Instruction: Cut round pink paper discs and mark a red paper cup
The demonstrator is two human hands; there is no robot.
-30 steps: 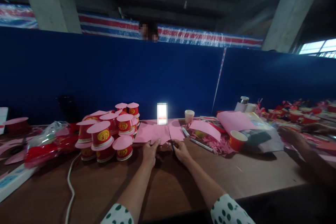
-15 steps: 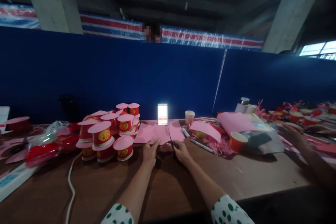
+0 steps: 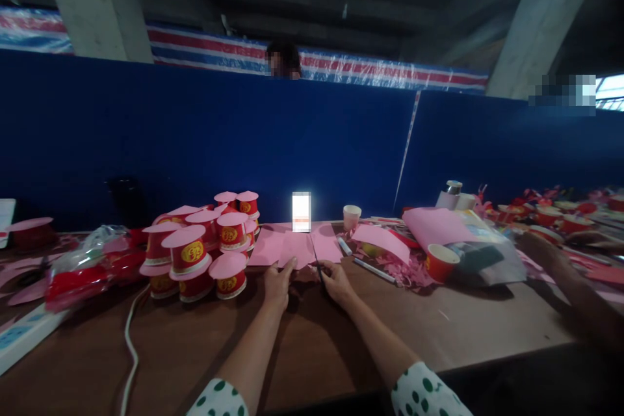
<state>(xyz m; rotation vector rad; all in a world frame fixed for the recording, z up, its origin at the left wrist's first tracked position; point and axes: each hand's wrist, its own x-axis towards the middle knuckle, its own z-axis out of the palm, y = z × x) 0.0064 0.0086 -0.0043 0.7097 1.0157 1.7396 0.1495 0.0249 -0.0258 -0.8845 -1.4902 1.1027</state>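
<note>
Between my hands is a piece of pink paper [image 3: 297,251], its near edge pinched by my left hand [image 3: 279,286] with the thumb on top. My right hand [image 3: 336,283] is closed around dark-handled scissors [image 3: 316,253], whose thin blades point away from me over the paper. Whether the blades are apart is too small to tell. More pink paper [image 3: 266,244] lies under and beside the held piece. Beyond it a lit phone [image 3: 301,213] stands upright against the blue partition.
Stacked red paper cups with pink brims [image 3: 189,253] stand on the left, near a white cable [image 3: 129,344] and power strip [image 3: 29,331]. Rightward lie a marker [image 3: 374,270], pink shreds [image 3: 414,273] and a red cup [image 3: 442,262]. Another person's arm [image 3: 560,273] reaches in at far right.
My hands, the paper and the scissors have hardly moved. A person's head behind the partition has turned or shifted slightly, and the view has drifted a little.
</note>
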